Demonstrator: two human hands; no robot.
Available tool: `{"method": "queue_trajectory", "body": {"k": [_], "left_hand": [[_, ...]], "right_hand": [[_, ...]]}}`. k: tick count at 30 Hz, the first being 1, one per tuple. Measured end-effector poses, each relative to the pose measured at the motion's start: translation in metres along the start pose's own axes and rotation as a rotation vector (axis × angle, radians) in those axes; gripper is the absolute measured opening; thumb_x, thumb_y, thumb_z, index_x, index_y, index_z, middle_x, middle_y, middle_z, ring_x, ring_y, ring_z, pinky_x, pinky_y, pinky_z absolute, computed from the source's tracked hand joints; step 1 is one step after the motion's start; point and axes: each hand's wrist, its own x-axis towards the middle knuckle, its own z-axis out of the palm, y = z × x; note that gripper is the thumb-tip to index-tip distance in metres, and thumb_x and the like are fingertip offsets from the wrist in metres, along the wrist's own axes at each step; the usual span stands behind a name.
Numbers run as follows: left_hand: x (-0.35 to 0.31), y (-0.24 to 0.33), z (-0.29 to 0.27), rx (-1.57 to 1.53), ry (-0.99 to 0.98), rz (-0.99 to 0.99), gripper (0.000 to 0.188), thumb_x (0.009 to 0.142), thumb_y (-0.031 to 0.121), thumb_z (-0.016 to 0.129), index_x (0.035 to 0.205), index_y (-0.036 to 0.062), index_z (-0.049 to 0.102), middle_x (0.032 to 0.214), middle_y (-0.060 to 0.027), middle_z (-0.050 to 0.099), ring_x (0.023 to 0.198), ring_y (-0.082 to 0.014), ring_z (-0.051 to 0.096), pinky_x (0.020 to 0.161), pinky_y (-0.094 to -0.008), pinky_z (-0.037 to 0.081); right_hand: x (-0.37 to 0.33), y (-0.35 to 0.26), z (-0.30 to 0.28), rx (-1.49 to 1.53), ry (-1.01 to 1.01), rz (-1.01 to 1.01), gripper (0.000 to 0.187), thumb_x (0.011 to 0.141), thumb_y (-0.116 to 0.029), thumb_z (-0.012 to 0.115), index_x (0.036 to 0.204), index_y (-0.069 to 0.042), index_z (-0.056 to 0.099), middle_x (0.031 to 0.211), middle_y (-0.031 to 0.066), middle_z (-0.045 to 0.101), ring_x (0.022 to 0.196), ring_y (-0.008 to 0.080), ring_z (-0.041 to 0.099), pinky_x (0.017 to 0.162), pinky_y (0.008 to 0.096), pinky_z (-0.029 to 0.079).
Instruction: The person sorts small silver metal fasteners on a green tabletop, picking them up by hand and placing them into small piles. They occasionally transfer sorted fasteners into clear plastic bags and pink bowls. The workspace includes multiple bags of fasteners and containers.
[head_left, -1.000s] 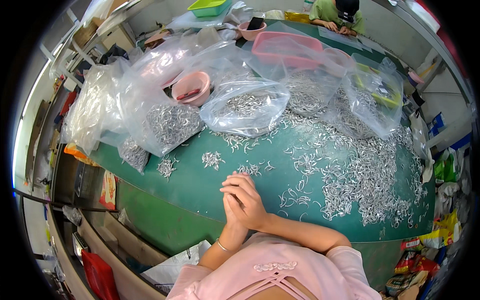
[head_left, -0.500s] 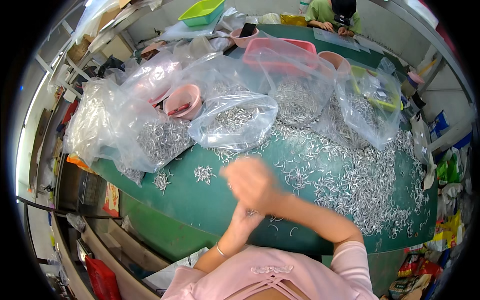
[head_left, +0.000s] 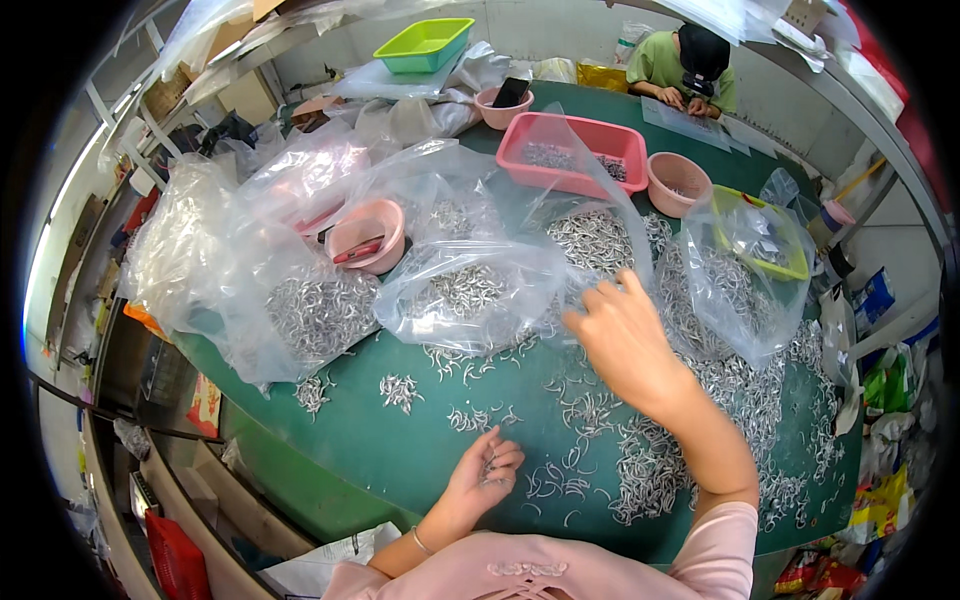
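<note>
My left hand (head_left: pixel 483 475) is low in the middle, palm up with the fingers curled over a few small silver curved pieces (head_left: pixel 490 462). My right hand (head_left: pixel 625 340) reaches forward, its fingers bent and closed on the near edge of a clear plastic bag (head_left: pixel 600 285); the fingertips are partly hidden. Inside that bag lies a heap of silver curved pieces (head_left: pixel 592 240). A second clear bag (head_left: pixel 470 300) of such pieces lies just left of it. Between my hands and the bags are a small cluster of pieces (head_left: pixel 399 392) and a looser row (head_left: pixel 472 418).
Loose pieces (head_left: pixel 650 470) spread over the right of the green table (head_left: pixel 350 450). Around the bags stand a pink bowl (head_left: pixel 385 240) with a red-handled tool, a pink tray (head_left: pixel 572 178), a round pink tub (head_left: pixel 676 190) and a yellow-green basket (head_left: pixel 790 262). A person (head_left: pixel 665 75) works at the far end.
My hands were together over the near table. Now the right hand has gone forward to the bag, while the left stays low with its palm showing. A row of pieces shows where my hands were.
</note>
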Motion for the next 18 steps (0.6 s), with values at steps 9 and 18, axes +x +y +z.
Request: {"method": "queue_trajectory", "body": {"k": [9, 18], "left_hand": [[0.002, 0.009, -0.004, -0.014, -0.015, -0.022, 0.032, 0.095, 0.017, 0.056, 0.069, 0.0124, 0.038, 0.069, 0.0017, 0.03, 0.062, -0.0081, 0.031, 0.039, -0.0176, 0.024], [0.004, 0.015, -0.001, 0.009, -0.023, -0.023, 0.033, 0.096, 0.02, 0.055, 0.069, 0.0119, 0.038, 0.069, 0.0017, 0.03, 0.062, -0.0081, 0.031, 0.039, -0.018, 0.023]], "right_hand": [[-0.023, 0.003, -0.017, 0.008, -0.058, -0.023, 0.02, 0.071, -0.002, 0.06, 0.09, -0.003, 0.067, 0.088, 0.0112, 0.059, 0.091, 0.0261, 0.058, 0.099, 0.0471, 0.036], [-0.022, -0.001, -0.013, 0.064, -0.065, -0.027, 0.018, 0.075, -0.005, 0.06, 0.093, -0.005, 0.065, 0.083, 0.0097, 0.058, 0.089, 0.0253, 0.058, 0.093, 0.0404, 0.039]]}}
